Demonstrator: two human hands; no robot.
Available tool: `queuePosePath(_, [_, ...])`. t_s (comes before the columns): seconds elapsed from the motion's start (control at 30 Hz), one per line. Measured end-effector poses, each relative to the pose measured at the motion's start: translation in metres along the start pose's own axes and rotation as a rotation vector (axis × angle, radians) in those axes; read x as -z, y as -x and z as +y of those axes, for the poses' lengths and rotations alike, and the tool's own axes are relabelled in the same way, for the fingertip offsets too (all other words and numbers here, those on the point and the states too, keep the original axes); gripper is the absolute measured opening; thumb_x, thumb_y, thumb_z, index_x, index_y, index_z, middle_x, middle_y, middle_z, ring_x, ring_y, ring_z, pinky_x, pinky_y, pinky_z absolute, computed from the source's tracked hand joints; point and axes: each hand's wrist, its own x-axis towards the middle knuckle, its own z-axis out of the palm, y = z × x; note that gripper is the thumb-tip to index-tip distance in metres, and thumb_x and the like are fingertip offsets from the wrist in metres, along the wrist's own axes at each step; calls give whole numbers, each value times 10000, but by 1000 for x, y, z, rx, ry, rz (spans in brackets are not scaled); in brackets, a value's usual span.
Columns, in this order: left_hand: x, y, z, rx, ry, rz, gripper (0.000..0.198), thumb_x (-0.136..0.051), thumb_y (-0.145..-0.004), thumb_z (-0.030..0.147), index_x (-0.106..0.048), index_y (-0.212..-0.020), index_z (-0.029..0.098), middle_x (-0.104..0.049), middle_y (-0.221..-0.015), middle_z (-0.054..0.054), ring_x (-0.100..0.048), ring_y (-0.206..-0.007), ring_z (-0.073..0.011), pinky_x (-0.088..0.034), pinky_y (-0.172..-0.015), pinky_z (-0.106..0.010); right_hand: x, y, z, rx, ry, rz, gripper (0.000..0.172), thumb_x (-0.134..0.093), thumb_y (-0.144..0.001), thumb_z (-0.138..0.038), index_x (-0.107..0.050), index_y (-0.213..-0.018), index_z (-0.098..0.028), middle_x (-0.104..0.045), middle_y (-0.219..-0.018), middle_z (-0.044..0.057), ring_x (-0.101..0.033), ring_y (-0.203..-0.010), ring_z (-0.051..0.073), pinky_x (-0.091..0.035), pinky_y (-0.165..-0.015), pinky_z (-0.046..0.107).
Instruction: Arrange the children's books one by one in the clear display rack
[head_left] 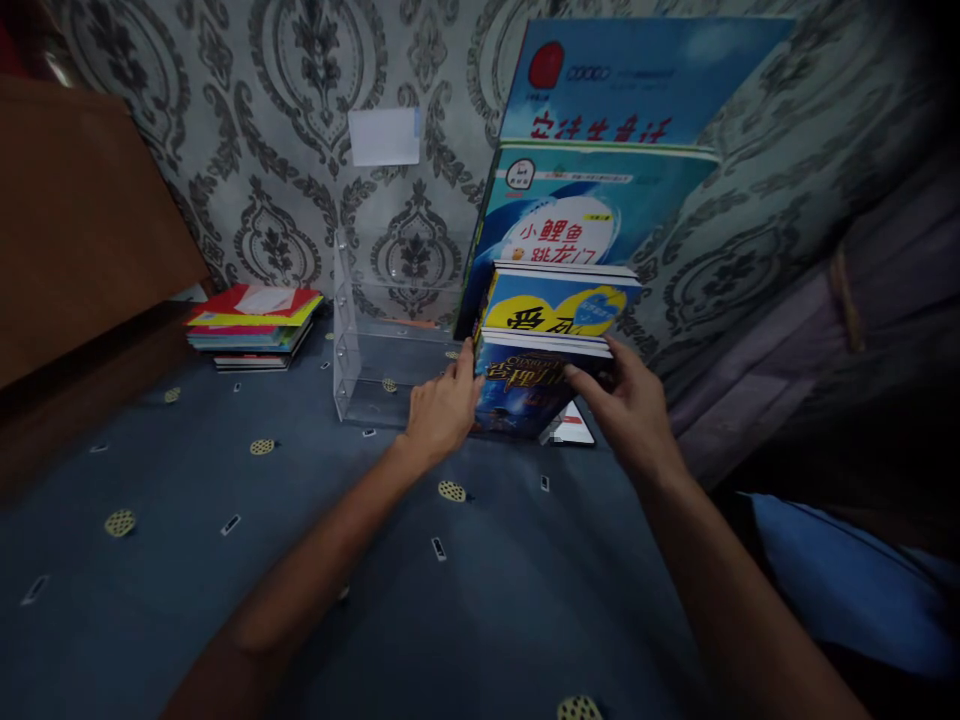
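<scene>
A clear plastic tiered rack (341, 365) stands against the wall, with books upright in its right part. At the front is a dark blue book (517, 385) with gold lettering on its cover. My left hand (444, 408) is closed at its left edge. On the opposite edge, my right hand (630, 410) grips it with the thumb on the front cover and fingers behind, partly hidden. Behind rise a blue book with yellow hearts (559, 300), a teal book (600, 200) and a taller blue book (637, 75).
Left of the rack lies a stack of books and folders (251, 325). A brown panel (90, 200) stands at far left. A flat device with a lit screen (574, 428) lies by the rack's right end. Curtain (787, 340) and blue fabric (847, 580) are at right. Patterned blue cloth (315, 530) covers the surface.
</scene>
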Motion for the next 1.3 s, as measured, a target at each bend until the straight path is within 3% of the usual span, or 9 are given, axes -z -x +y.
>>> queuePosePath(0.33, [-5, 0, 1, 9, 35, 1, 596, -289, -1060, 327, -133, -1622, 202, -628, -1331, -187, -703, -1002, -289, -548, -890, -433, -3, 0, -1, -54, -73, 66, 491, -710, -807, -428, -635, -1242, -213, -721, -1206, 108, -693, -1088, 322, -552, -994, 526])
queuePosePath(0.97, [-5, 0, -4, -28, 32, 8, 596, -289, -1059, 314, -138, -1621, 184, -629, -1335, -179, -707, -1010, -288, -536, -905, -421, -3, 0, 4, -83, -81, 62, 490, -713, -803, -432, -617, -1236, -222, -713, -1223, 104, -695, -1095, 307, -544, -1001, 509])
queuePosePath(1.17, [6, -1, -11, -79, 9, -31, 594, -324, -1057, 351, -178, -1601, 160, -625, -1369, -178, -691, -1093, -303, -520, -945, -433, -1, 4, -1, -108, -131, 59, 515, -709, -808, -440, -614, -1260, -213, -701, -1244, 114, -671, -1143, 305, -527, -1024, 505])
queuePosePath(1.3, [21, -6, -23, -123, 64, -97, 585, -387, -1037, 349, -262, -1567, 137, -685, -1279, -157, -676, -1135, -310, -522, -951, -435, 4, 12, -1, -115, -141, 47, 533, -691, -841, -474, -599, -1301, -221, -683, -1284, 120, -647, -1195, 303, -514, -1041, 511])
